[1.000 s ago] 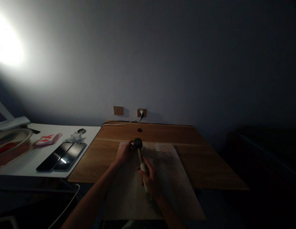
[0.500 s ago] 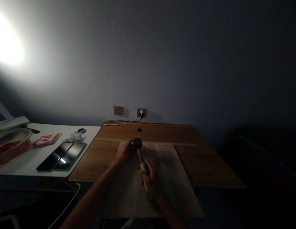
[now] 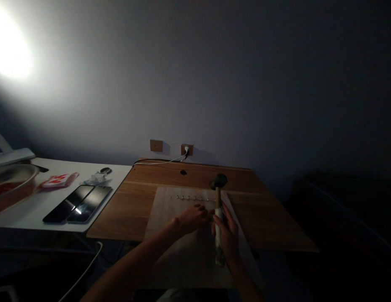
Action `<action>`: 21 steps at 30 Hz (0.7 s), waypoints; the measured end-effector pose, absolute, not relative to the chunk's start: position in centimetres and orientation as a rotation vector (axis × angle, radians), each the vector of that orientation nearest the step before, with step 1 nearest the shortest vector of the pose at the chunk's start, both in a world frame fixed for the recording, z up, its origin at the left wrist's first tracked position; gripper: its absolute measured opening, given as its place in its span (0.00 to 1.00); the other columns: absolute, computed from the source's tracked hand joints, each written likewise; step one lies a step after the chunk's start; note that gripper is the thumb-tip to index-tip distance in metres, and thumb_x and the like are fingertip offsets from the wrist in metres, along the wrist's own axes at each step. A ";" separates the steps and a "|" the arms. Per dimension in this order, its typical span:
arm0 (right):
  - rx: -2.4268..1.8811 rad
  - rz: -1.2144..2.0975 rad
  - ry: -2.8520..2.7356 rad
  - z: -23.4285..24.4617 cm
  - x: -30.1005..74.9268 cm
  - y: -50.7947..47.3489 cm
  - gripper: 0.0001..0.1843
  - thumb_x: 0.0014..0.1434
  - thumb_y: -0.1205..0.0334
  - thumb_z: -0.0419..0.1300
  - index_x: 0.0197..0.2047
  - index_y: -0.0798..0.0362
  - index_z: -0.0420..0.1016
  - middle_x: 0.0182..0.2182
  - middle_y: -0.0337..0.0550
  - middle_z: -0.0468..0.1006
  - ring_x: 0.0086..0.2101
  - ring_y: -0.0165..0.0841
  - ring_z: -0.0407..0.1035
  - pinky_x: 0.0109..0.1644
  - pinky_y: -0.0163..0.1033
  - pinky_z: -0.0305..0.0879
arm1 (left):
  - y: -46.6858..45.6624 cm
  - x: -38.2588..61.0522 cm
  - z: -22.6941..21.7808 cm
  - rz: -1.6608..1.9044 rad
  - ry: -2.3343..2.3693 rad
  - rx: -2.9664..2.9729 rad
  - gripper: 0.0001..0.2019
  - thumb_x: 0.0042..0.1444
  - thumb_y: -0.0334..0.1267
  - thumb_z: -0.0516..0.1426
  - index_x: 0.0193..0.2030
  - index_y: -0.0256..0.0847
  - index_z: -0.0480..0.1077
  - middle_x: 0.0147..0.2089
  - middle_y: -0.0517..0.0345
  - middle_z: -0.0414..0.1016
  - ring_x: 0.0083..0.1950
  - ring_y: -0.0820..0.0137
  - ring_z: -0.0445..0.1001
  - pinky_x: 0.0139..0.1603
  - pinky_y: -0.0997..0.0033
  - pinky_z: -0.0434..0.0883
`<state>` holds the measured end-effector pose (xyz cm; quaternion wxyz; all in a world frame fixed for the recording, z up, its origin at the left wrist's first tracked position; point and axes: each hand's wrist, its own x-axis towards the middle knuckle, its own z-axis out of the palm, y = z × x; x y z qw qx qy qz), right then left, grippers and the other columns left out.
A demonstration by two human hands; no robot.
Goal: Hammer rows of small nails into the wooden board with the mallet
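Note:
My right hand (image 3: 229, 234) is wrapped round the pale handle of a mallet (image 3: 218, 209), whose dark, thick head points toward the wall above the board's far right part. My left hand (image 3: 194, 218) is closed over the middle of the board, just left of the mallet handle. Its fingers are curled, and whatever they may hold is hidden. Beyond the left hand, a row of several small shiny nails (image 3: 195, 198) stands upright along the far edge of the pale wooden board (image 3: 170, 260). The right end of the row is partly covered by the mallet.
The board lies on a brown wooden table (image 3: 277, 222). To the left, a white table (image 3: 56, 165) carries two dark phones (image 3: 78, 203), a red-and-white packet (image 3: 59, 180), a crumpled clear bag (image 3: 99, 178) and a clear tub (image 3: 15, 188). Cables run to a wall socket (image 3: 187, 149).
Both hands have moved right. The mallet has swung from the board's left part to its far right, uncovering the left end of the nail row. The left hand has drawn back nearer me.

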<state>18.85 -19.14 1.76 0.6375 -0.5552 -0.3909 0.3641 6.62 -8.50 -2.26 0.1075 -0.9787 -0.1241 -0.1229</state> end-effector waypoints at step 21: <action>-1.157 1.202 -0.985 -2.1 12.3 -17.7 0.38 0.55 0.53 0.66 0.67 0.54 0.68 0.40 0.44 0.82 0.16 0.23 0.63 0.17 0.32 0.60 | -3.4 -5.6 -4.4 -1.245 -2.036 -2.688 0.13 0.56 0.26 0.56 0.41 0.41 0.80 0.40 0.56 0.85 0.41 0.67 0.82 0.42 0.73 0.70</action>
